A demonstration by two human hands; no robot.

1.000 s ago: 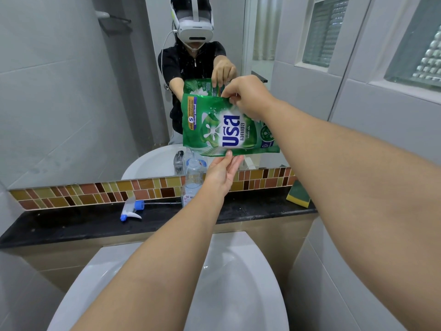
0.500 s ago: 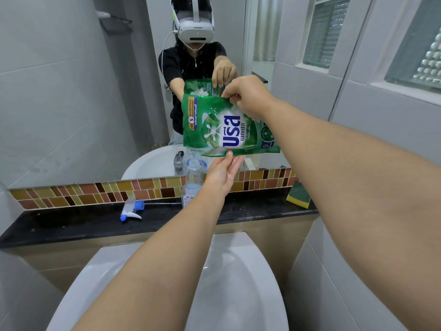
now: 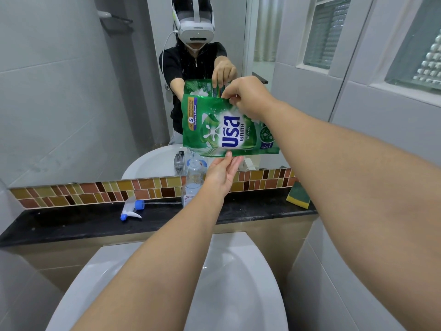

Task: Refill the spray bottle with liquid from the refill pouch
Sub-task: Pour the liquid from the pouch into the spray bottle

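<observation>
Two hands manage the glossy green plastic refill pouch, which hangs turned on its side in the air above the clear plastic spray bottle; its low left corner sits just over the bottle's open neck, and a thin stream seems to run from that corner, though it is too faint to be sure. That bottle stands upright on the black stone table against the mirror, with some clear liquid in its lower part. The right hand pinches the pouch's upper edge between thumb and fingers, while the left hand is open, its straight fingertips touching the pouch's bottom edge from below. By my reading the pouring step is in hand, and the next move calls for a slow, steady tilt with the corner kept over the narrow neck, since a slip would send liquid onto the table. Farther left on the table lies the white and blue trigger spray head with its tube, well apart from the bottle, and a yellow and green sponge leans at the right end, above the white ceramic basin
</observation>
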